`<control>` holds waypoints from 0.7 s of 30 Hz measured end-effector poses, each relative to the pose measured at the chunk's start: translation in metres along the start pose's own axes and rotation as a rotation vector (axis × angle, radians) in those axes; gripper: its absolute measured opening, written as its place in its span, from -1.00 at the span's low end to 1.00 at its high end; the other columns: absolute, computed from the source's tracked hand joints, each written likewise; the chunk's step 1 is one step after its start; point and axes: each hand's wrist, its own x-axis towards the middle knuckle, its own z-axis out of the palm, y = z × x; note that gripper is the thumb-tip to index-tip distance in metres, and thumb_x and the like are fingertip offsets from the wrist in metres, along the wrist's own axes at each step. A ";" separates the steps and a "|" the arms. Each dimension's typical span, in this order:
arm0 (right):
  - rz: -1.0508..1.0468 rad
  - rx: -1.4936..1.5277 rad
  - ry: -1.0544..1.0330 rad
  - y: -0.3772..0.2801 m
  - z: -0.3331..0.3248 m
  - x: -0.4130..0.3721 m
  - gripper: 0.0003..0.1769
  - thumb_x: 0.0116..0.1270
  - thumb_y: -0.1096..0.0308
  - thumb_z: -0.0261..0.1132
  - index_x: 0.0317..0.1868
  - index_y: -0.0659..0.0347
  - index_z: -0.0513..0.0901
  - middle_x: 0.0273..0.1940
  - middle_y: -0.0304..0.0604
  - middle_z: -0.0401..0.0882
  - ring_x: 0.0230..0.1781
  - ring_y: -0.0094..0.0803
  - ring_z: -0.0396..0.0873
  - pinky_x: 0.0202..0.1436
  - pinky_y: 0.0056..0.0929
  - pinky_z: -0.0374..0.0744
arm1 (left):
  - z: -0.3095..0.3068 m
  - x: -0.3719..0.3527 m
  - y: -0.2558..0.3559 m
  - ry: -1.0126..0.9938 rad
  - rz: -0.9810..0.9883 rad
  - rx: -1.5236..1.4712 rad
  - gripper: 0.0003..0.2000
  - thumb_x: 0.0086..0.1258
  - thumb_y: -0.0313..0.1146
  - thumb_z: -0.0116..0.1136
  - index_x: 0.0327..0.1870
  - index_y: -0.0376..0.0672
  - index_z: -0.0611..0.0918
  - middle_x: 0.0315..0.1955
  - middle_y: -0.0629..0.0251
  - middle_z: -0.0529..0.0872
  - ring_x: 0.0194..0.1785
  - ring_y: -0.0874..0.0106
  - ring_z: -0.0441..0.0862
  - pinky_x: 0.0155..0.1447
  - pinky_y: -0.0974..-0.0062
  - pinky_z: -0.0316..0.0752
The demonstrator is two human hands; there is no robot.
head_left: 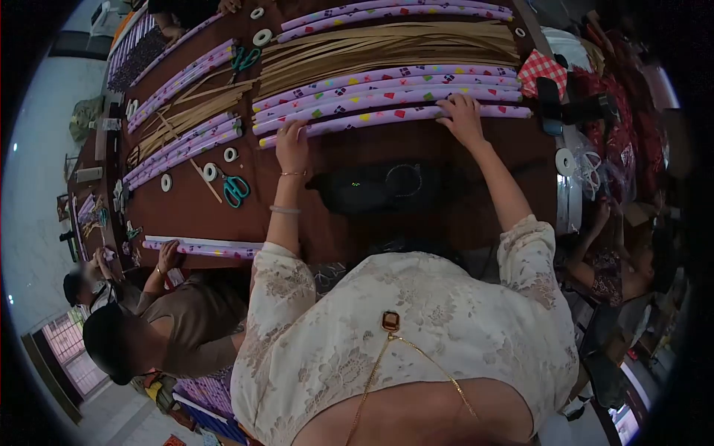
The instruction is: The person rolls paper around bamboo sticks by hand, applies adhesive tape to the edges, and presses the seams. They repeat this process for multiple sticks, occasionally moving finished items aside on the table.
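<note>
A long lavender printed paper roll [372,119] lies across the table, nearest to me in a row of similar rolls [387,85]. My left hand [292,146] is closed round it near its left end, fingers pointing away from me. Farther along, my right hand [464,121] grips the same roll right of its middle, with the fingertips bent over its far side. Both hands keep the roll level beside the others. Behind the row lies a bundle of flat tan strips [387,48], with more printed rolls [394,13] beyond it.
A black item [372,187] lies between my forearms. Teal scissors [235,191] and white tape rolls [210,172] lie on the left. A phone-like dark device [550,106] stands at the right edge. A co-worker's hand [169,255] holds another roll [201,247] at lower left.
</note>
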 end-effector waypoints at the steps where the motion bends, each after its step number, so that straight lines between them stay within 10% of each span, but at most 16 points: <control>1: -0.002 -0.001 0.003 0.000 0.001 0.001 -0.57 0.00 0.29 0.33 -0.06 0.06 0.46 -0.08 -0.23 0.34 0.05 -0.27 0.26 0.10 -0.18 0.17 | 0.006 0.012 0.005 0.003 0.001 0.000 -0.86 0.08 -0.45 0.12 -0.30 -0.14 0.59 -0.27 0.17 0.59 -0.16 0.18 0.50 -0.09 0.32 0.40; 7: -0.193 0.143 0.068 -0.010 -0.012 -0.027 -0.64 0.02 0.34 0.32 -0.15 0.15 0.43 -0.12 -0.20 0.41 -0.05 -0.25 0.37 0.02 -0.29 0.25 | 0.045 0.057 0.024 -0.405 0.220 -0.034 -0.73 0.03 -0.33 0.21 -0.21 -0.15 0.56 -0.24 0.17 0.57 -0.11 0.16 0.48 -0.05 0.30 0.39; 21: -0.034 -0.055 0.294 0.052 -0.153 -0.185 -0.61 -0.11 0.43 0.32 -0.20 0.19 0.45 -0.16 -0.14 0.44 -0.12 -0.17 0.40 -0.03 -0.23 0.31 | 0.060 0.069 0.002 -0.626 0.402 0.100 -0.58 -0.05 -0.34 0.25 -0.08 -0.14 0.53 -0.12 0.17 0.53 0.00 0.17 0.43 0.10 0.35 0.32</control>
